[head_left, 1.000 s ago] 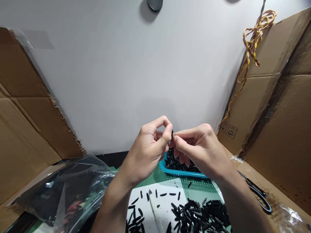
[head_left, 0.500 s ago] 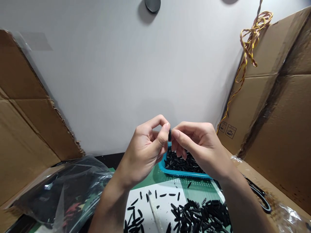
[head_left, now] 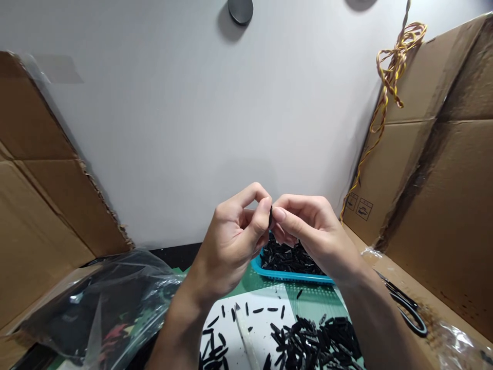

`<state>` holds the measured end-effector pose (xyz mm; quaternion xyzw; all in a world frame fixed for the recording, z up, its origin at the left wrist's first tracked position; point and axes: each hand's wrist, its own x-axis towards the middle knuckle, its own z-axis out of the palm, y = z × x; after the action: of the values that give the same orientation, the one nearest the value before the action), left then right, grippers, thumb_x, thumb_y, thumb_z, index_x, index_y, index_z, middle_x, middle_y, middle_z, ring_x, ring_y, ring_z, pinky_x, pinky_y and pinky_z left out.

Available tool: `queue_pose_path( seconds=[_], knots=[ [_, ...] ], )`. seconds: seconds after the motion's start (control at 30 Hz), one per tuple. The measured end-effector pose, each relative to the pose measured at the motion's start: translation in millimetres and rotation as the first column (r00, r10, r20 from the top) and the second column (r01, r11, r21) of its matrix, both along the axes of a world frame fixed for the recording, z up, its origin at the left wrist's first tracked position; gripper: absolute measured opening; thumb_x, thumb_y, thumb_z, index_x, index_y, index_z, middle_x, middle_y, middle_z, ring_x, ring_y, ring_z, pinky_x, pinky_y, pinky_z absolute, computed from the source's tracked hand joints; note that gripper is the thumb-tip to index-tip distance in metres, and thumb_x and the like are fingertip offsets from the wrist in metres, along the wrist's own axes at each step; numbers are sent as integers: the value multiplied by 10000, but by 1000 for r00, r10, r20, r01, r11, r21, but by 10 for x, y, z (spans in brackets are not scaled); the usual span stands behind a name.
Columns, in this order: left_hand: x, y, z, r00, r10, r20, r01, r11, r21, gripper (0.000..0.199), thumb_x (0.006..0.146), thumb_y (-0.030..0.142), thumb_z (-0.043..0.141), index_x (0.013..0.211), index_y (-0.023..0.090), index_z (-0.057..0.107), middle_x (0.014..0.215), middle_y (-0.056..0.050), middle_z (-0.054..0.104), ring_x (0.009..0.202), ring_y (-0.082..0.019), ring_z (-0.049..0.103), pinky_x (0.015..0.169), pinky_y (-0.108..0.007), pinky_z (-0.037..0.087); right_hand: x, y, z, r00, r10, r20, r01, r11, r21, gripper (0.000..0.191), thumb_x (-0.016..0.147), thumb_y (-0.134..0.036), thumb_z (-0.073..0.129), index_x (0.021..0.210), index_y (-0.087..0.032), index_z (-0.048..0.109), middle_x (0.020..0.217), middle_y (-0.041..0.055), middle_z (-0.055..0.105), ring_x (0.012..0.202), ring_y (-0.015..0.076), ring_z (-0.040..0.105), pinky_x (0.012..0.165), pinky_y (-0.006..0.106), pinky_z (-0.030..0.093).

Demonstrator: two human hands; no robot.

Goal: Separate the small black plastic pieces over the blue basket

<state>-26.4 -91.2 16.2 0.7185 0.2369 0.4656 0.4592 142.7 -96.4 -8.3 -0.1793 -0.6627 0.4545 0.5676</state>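
Between the fingertips of both hands is a small, thin black piece (head_left: 270, 218), held upright and partly covered. My left hand (head_left: 241, 234) pinches it between thumb and index finger. From the other side, the thumb and index finger of my right hand (head_left: 314, 226) close on the same piece. Below and behind my hands stands a blue basket (head_left: 295, 277) full of similar black pieces. Nearer to me, a white sheet (head_left: 265, 300) carries several loose pieces and a white pen-like tool (head_left: 245, 334) with a dark pointed tip. A heap of black pieces (head_left: 316, 341) lies to its right.
A clear plastic bag (head_left: 103, 308) with dark contents lies at the left. Scissors (head_left: 410, 311) rest at the right beside crumpled plastic (head_left: 458, 347). Cardboard walls (head_left: 42, 169) flank both sides, and a yellow-brown twisted cable (head_left: 393, 72) hangs at the right. A green mat (head_left: 308, 300) covers the table.
My right fingertips have come closer to the left, and more of the black piece is covered between them. The view has shifted slightly. The loose pieces on the table stay where they were.
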Motion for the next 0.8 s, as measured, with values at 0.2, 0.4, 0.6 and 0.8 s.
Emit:
queue_pose_path(
  seconds=[0.2,0.4,0.6,0.8],
  knots=[
    [-6,41,-29,986,129,-108,-112,982,149,345,1112,394,545,822,207,533,589,89,451,512,-43,367,464,-126,342,-76,93,-64,992,-115,-50,116,993,24,273,946,-353,785,738,-176,781,633,-13,598,622,136,521,589,287,412],
    [6,58,-43,982,150,-117,-131,980,153,331,1119,388,533,842,206,533,586,86,439,504,-41,364,440,-122,313,-123,76,-62,963,-266,-45,269,960,80,224,928,-238,736,735,-188,839,603,-21,579,583,122,460,525,269,376],
    [69,67,-63,997,16,69,-16,1000,5,343,1100,434,568,840,220,504,517,108,422,409,-22,292,378,-100,269,-134,2,2,968,-213,-132,224,972,74,201,903,-178,775,708,-193,819,614,-16,654,579,114,548,542,250,452],
    [82,92,-67,986,-66,153,70,997,-20,332,1078,417,619,832,210,534,491,96,474,372,-12,324,347,-78,277,-86,-12,36,985,-110,-131,117,992,45,225,933,-265,800,738,-153,782,648,-13,648,613,109,580,580,243,472]
  ],
)
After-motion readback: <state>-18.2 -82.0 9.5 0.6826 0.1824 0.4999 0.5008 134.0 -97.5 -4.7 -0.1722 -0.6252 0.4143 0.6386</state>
